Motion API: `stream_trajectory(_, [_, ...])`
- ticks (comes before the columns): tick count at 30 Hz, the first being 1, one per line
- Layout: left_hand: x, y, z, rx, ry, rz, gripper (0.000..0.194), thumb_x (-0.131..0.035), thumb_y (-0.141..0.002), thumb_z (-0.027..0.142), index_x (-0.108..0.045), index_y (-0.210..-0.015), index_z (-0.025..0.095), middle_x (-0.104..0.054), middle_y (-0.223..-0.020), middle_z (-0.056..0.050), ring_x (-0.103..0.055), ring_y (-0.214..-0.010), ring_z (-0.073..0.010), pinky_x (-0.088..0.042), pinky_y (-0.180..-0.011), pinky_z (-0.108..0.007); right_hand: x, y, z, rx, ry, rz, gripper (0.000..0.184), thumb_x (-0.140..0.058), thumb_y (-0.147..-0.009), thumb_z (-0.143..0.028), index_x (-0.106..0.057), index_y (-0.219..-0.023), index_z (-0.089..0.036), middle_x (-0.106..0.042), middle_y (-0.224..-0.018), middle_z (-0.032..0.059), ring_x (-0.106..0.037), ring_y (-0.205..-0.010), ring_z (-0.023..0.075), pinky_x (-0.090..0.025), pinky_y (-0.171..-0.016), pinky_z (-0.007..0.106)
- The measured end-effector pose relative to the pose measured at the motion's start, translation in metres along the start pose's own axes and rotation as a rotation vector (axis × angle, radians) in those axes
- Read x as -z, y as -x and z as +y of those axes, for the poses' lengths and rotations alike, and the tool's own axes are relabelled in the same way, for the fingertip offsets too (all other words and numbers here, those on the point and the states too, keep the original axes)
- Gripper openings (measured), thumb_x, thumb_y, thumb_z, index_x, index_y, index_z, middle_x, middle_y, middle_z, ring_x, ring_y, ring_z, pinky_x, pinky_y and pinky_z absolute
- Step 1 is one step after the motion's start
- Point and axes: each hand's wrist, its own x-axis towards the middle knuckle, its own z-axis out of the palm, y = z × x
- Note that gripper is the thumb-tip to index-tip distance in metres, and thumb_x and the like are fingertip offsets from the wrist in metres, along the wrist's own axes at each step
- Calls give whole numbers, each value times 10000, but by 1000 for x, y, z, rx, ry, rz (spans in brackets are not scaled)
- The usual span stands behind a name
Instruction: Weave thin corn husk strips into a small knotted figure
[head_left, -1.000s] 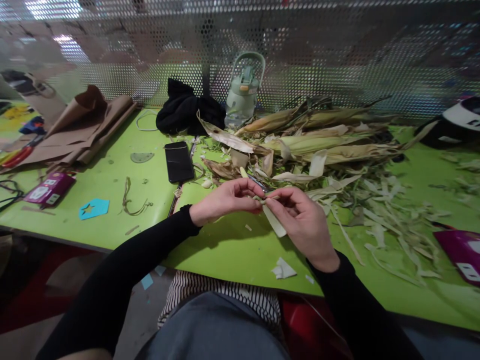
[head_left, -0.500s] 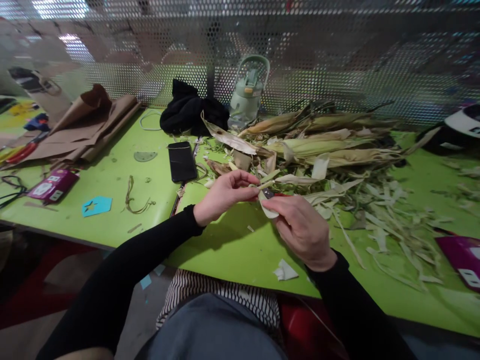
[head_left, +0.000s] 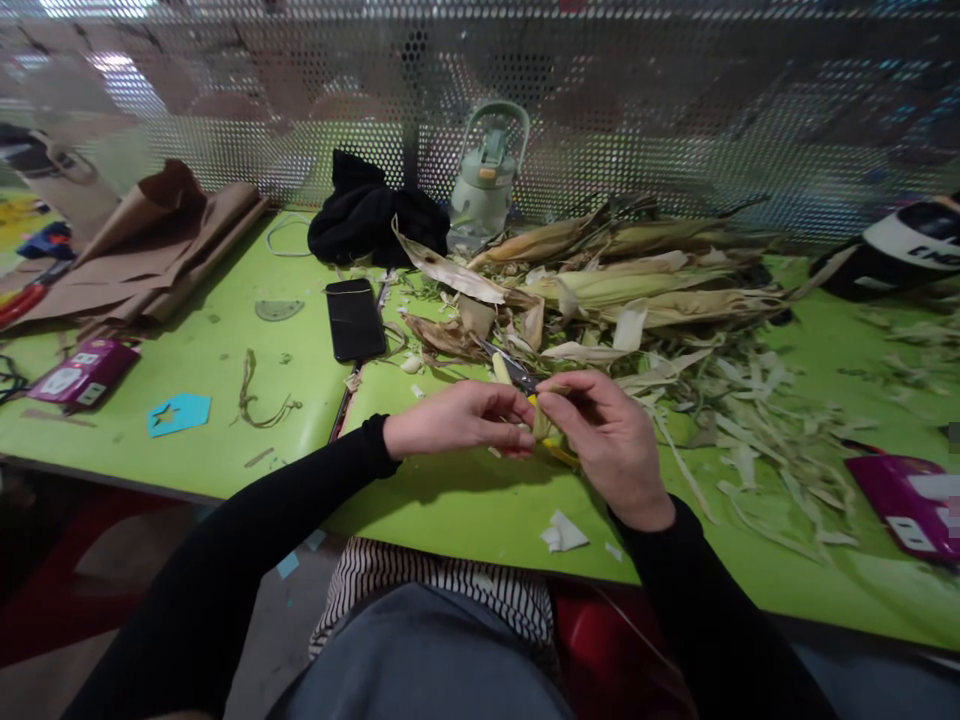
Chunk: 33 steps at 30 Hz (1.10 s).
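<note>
Scissors (head_left: 521,375) now show beneath, handles toward the desk's (head_left: 420,500) front edge — seemingly put aside; right hand (head_left: 619,450) pinches a husk strip (head_left: 541,421), left hand (head_left: 457,415) half-curls, its hold unclear.

the left forearm (head_left: 300,515), in a black sleeve, reaches forward and inward from the lower left, the left hand (head_left: 465,417) pointing rightward with its thumb below curled fingers. the right forearm (head_left: 701,580), likewise sleeved, slants up from the lower right; the right hand (head_left: 611,450) pinches between thumb and bent index finger, both hands' fingertips close together.
</note>
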Motion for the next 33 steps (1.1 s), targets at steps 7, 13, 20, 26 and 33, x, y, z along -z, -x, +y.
stream_trajectory(7, [4,5,10,107,180,-23,135,-725,-803,74,-646,-910,99,-710,-781,-3,-708,-732,-82,-569,-746,-224,34,-13,-7,136,-53,-530,296,-757,-831,-403,-761,-1115,-320,-674,-852,14,-649,-783,154,-533,-709,288])
stream_trajectory(13, [1,0,1,-106,180,238,177,-738,-808,140,-638,-946,92,-703,-781,-9,-685,-695,-78,-558,-729,-228,39,-17,-8,329,206,-441,248,-663,-886,-486,-773,-861,-265,-649,-976,56,-643,-905,205,-535,-827,374])
stream_trajectory(20, [-3,-8,-12,-351,51,506,168,-711,-829,180,-623,-956,114,-687,-824,-7,-658,-708,-74,-545,-724,-222,10,-8,2,560,668,142,150,-744,-848,-346,-722,-922,-218,-697,-940,90,-643,-930,273,-489,-833,427])
stream_trajectory(26, [-3,-9,-15,-360,28,527,176,-702,-840,190,-616,-974,116,-697,-874,-19,-673,-745,-82,-561,-757,-232,0,-3,6,620,818,127,161,-706,-885,-331,-711,-1008,-226,-749,-955,64,-646,-849,245,-475,-736,384])
stream_trajectory(33, [-7,-9,-13,-334,-8,537,143,-686,-852,185,-617,-957,116,-695,-865,-22,-671,-751,-82,-561,-757,-228,-3,-1,1,568,761,111,47,-643,-917,-223,-684,-921,-200,-744,-848,63,-618,-768,224,-457,-710,367])
